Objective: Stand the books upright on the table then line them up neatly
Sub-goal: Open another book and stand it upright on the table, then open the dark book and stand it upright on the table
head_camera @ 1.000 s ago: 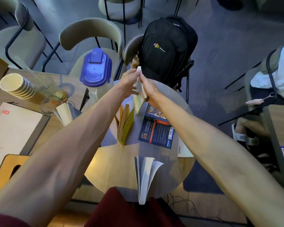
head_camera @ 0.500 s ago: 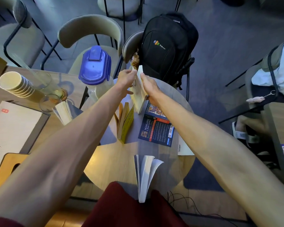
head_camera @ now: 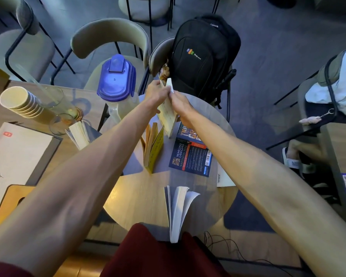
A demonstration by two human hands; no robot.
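Both hands hold a pale cream book (head_camera: 167, 114) upright at the far side of the round wooden table (head_camera: 140, 200). My left hand (head_camera: 156, 94) grips its left cover near the top, and my right hand (head_camera: 181, 102) grips the right side. A yellow book (head_camera: 154, 148) stands open on its edge just in front. A dark blue book (head_camera: 192, 154) lies flat to the right of it. A white book (head_camera: 178, 210) stands fanned open at the near edge. Another pale book (head_camera: 79, 132) stands open on the left table.
A jug with a blue lid (head_camera: 116, 80) stands left of my hands. Stacked paper cups (head_camera: 18, 100), a glass (head_camera: 62, 120) and a menu (head_camera: 16, 154) sit on the left table. A black backpack (head_camera: 204, 54) rests on the chair behind. A person's foot in a sandal (head_camera: 294, 160) is at the right.
My hands have stayed on the cream book, shifting their grip on its top. The book has tipped a little and its pages show more.
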